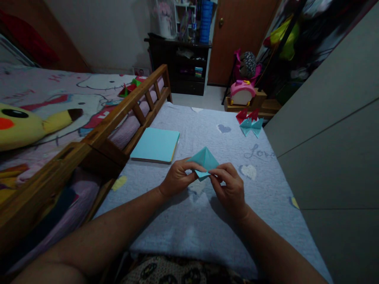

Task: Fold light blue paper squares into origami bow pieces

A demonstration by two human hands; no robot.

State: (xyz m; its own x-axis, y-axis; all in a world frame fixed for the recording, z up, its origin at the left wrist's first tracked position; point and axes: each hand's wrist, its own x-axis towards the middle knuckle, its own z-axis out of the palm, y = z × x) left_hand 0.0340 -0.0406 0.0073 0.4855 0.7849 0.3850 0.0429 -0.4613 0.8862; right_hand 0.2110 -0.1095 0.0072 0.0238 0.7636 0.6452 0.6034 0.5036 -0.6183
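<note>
Between my two hands is a light blue folded origami paper [205, 157], raised a little over the bedspread, with a pointed top and a flap folded toward me. My left hand [179, 176] pinches its left side, thumb and forefinger near the lower flap. On the other side my right hand [230, 185] pinches the right edge and the flap. The fingertips of both hands almost meet at the paper's middle. To the left lies a stack of square coloured paper [156, 144], with a light blue sheet on top.
Folded blue paper shapes [251, 126] and red ones [247, 115] stand at the far right of the blue bedspread [201, 118]. A wooden rail [139, 94] borders the left side, beyond which lies a yellow plush toy [29, 124]. A pale cabinet [334, 157] flanks the right.
</note>
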